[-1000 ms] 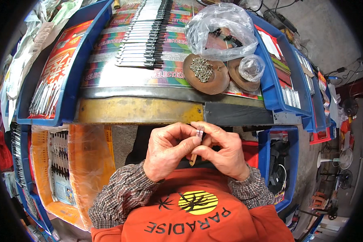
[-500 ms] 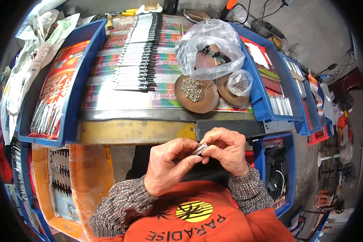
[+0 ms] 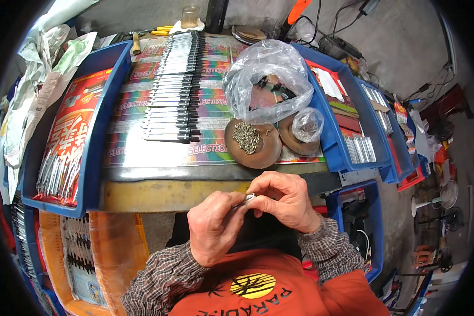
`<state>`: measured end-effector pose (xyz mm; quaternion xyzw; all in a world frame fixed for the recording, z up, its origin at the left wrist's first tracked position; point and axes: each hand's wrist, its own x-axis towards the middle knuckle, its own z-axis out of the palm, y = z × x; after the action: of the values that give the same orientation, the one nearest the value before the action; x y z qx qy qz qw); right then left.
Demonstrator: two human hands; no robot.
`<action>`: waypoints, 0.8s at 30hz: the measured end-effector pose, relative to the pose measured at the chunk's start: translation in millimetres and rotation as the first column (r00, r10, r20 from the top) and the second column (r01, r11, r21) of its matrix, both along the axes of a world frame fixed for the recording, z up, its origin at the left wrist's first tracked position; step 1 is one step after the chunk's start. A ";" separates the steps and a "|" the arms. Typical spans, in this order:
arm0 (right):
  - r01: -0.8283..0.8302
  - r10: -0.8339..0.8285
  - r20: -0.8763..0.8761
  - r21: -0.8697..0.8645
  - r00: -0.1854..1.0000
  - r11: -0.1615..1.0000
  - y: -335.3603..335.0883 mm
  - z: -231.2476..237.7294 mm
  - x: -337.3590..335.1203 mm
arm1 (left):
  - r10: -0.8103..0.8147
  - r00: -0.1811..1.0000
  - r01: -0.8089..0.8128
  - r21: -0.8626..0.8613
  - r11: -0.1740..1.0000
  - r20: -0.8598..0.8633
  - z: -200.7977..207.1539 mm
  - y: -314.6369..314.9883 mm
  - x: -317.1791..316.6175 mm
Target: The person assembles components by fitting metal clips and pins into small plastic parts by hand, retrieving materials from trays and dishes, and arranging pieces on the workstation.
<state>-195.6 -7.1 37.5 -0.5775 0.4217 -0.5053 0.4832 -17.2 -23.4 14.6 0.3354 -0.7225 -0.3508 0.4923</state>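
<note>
Just off the table's front edge, my two hands meet over a small silvery metal piece (image 3: 249,198). Most of it is covered by fingers, so its full shape cannot be told. My left hand (image 3: 211,226) is closed, with thumb and fingers pinching the piece from the left. The thumb and forefinger of my right hand (image 3: 287,200) close on its exposed end. Beyond them on the table, a round brown dish (image 3: 263,157) carries a heap of small brassy metal pins (image 3: 246,137). A long row of slim silvery pieces with black ends (image 3: 168,97) lies farther left.
A clear plastic bag (image 3: 242,100) with dark parts inside sits behind the dish, beside a second brown dish (image 3: 288,138) bearing a small bag. Blue trays (image 3: 92,181) hold metal strips at left, with another blue tray (image 3: 329,138) at right. An orange-lined container (image 3: 118,247) stands below left.
The view has tilted, so the table sits lower in the picture. My hands have turned the metal piece, and my left fingers now cover more of it.
</note>
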 end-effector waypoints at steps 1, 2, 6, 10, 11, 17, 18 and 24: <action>-0.067 0.072 -0.176 0.030 0.982 0.997 -7.5 12.0 -5.3 | -0.004 1.000 0.004 -0.002 1.000 0.023 0.3 -2.4 2.1; -0.129 0.145 -0.344 0.071 0.928 0.989 -16.9 21.1 -11.4 | -0.008 0.999 0.009 -0.003 1.000 0.046 -0.2 -4.9 4.2; 0.035 -0.181 -0.668 -0.225 0.722 0.974 -78.1 32.3 -36.7 | 0.010 0.995 -0.009 -0.013 1.000 0.097 -5.6 -10.3 17.7; 0.018 -0.493 -0.791 -0.524 0.363 0.852 -141.8 28.0 -82.9 | -0.029 0.997 0.030 -0.011 0.999 0.074 -4.4 -13.7 14.4; 0.012 -0.528 -0.819 -0.540 0.226 0.842 -155.5 21.8 -91.7 | -0.032 0.997 0.034 -0.021 0.999 0.066 -7.3 -15.5 13.2; 0.080 -0.609 -0.784 -0.604 0.120 0.793 -201.8 -14.8 -99.1 | -0.044 0.997 0.045 -0.014 0.999 0.055 -9.5 -17.0 16.6; 0.066 -0.605 -0.784 -0.602 0.140 0.796 -204.4 -14.1 -96.7 | -0.047 0.998 0.048 -0.021 0.999 0.042 -10.3 -17.6 17.1; 0.023 -0.575 -0.800 -0.580 0.175 0.814 -210.6 -20.1 -110.1 | -0.042 0.998 0.043 -0.029 0.999 0.035 -14.6 -17.7 15.6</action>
<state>-305.6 -217.7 17.3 -0.7539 0.6065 -0.2123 -0.1368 -1.6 -41.1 0.0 0.3185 -0.7432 -0.3446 0.4769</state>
